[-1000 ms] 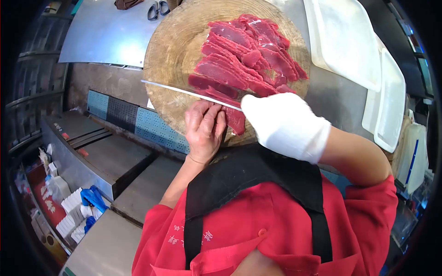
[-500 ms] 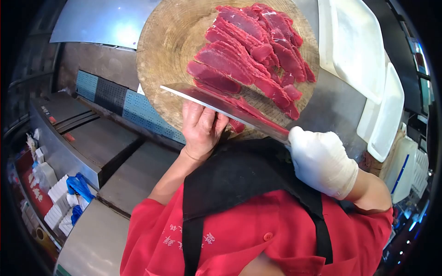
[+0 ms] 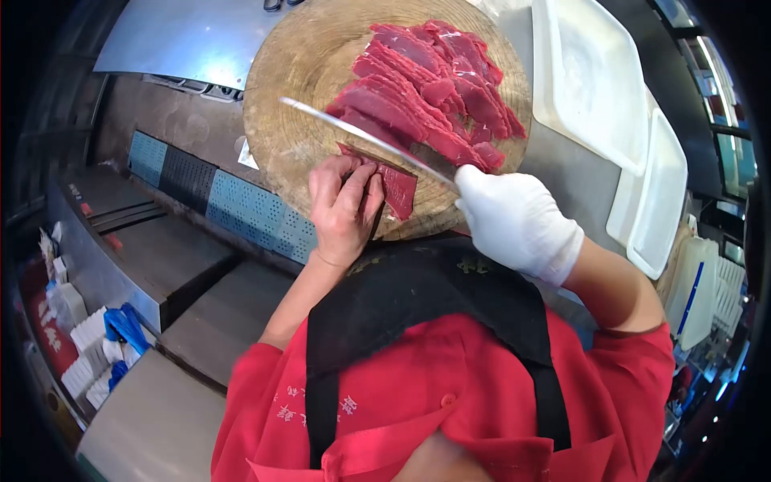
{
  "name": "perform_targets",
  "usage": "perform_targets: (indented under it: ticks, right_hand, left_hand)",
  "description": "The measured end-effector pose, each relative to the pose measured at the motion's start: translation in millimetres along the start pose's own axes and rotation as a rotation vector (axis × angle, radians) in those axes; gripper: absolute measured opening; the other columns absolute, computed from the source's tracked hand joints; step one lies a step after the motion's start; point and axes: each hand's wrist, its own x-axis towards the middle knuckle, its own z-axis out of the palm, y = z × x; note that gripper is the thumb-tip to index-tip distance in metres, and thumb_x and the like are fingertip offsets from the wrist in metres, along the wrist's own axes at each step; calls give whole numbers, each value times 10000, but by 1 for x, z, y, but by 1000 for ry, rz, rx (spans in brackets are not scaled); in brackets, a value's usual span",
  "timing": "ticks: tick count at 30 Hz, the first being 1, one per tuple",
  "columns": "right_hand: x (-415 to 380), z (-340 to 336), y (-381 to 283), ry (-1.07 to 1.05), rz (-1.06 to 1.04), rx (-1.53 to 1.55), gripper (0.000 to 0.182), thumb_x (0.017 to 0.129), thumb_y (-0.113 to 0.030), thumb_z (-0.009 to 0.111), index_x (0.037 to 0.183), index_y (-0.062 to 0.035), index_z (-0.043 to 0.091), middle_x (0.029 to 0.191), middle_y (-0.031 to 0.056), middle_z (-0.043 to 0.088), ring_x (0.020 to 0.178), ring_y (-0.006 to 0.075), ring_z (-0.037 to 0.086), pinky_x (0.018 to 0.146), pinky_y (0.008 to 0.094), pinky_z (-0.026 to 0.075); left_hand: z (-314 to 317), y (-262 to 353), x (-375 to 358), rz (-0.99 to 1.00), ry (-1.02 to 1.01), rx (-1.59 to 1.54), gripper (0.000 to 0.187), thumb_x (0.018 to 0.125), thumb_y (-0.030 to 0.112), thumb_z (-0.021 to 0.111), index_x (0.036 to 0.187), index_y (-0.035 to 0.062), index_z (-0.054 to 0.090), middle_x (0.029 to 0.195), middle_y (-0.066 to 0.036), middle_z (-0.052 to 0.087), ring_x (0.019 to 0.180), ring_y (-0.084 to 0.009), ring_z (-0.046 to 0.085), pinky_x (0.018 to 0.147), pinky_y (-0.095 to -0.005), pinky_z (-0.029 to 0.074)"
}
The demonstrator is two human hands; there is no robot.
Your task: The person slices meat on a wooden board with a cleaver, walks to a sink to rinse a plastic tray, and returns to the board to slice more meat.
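Sliced red meat (image 3: 434, 88) lies in an overlapping pile on a round wooden chopping block (image 3: 301, 68). My bare left hand (image 3: 345, 201) presses on a smaller piece of meat (image 3: 399, 189) near the block's front edge, its fingers bent and together. In a white glove, my right hand (image 3: 518, 221) is closed round the handle of a long knife (image 3: 361, 133). The blade points to the upper left, between the pile and the smaller piece, and its handle is hidden in the glove.
White trays (image 3: 590, 80) stand at the right of the block. A metal surface (image 3: 189, 40) is at the upper left, above a perforated blue and black strip (image 3: 189, 177). Grey steel counters (image 3: 233, 313) and white containers with blue plastic (image 3: 124, 325) are at the lower left.
The knife has moved up and away from my left hand, uncovering the smaller piece of meat. My right hand has shifted left and up. The view has shifted slightly.
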Motion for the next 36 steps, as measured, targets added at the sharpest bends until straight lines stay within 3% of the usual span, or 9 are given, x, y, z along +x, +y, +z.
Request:
perform_targets:
  ticks: [2, 6, 13, 15, 21, 24, 30, 32, 36]
  right_hand:
    - [-14, -3, 3, -29, 44, 17, 184, 876, -128, 618, 863, -35, 461, 610, 164, 543, 583, 391, 592, 533, 463, 467]
    - [-37, -13, -4, -5, 0, 61, 148, 742, -35, 579, 856, -14, 487, 656, 182, 600, 626, 405, 622, 551, 485, 492]
    - [-46, -22, -6, -175, 39, -107, 169, 719, -42, 606, 846, -21, 498, 642, 150, 606, 577, 343, 635, 512, 431, 497]
    - [-33, -19, -7, -212, 32, -95, 133, 811, -72, 603, 855, -24, 487, 617, 147, 557, 549, 339, 603, 511, 419, 483]
    - [43, 4, -24, -106, -69, 3, 123, 814, -45, 570, 900, 2, 495, 647, 180, 601, 609, 342, 646, 531, 415, 492]
    - [39, 6, -10, 15, -118, 85, 124, 853, -81, 570, 901, 6, 495, 643, 185, 593, 612, 342, 644, 538, 413, 494]
    - [-12, -5, 5, -63, 9, 31, 148, 909, -138, 566, 918, -28, 466, 651, 199, 567, 628, 411, 598, 564, 476, 472]
    - [-28, -12, 1, -7, -39, 39, 136, 803, -70, 579, 907, -13, 512, 683, 183, 621, 647, 357, 648, 563, 438, 505]
    - [-50, -13, -1, -30, 18, -5, 104, 779, -52, 587, 845, -41, 507, 606, 144, 579, 545, 347, 611, 503, 432, 486]
  left_hand:
    - [1, -3, -2, 33, 9, -30, 327, 682, -55, 767, 974, 36, 650, 922, -119, 608, 867, -316, 592, 756, -391, 490]
    - [1, 0, 2, 67, 10, -42, 329, 690, -56, 768, 984, 25, 645, 937, -122, 623, 871, -328, 606, 763, -402, 499]
    - [-2, -1, 0, 11, -74, 0, 362, 675, -58, 764, 1007, 13, 638, 967, -134, 635, 919, -346, 606, 781, -405, 494]
    - [0, -2, 1, 4, -60, -20, 360, 671, -60, 761, 1002, 10, 637, 951, -133, 630, 907, -345, 605, 770, -404, 492]
    - [1, 2, 5, -47, -34, -43, 287, 644, -65, 755, 901, 12, 653, 893, -112, 609, 856, -312, 603, 738, -382, 487]
    - [3, 2, 2, -39, -6, -18, 280, 654, -62, 755, 905, 13, 657, 897, -114, 607, 864, -313, 601, 744, -383, 488]
    - [-4, 8, 1, -15, -48, -25, 245, 726, -32, 767, 937, 20, 654, 930, -118, 621, 875, -308, 602, 779, -386, 486]
    - [-2, 4, -1, 37, -27, -41, 252, 706, -24, 768, 932, 12, 665, 924, -118, 614, 890, -315, 602, 773, -398, 489]
    - [-5, 5, 2, 45, -43, -37, 279, 709, -30, 766, 965, 11, 663, 957, -123, 629, 922, -322, 611, 796, -404, 490]
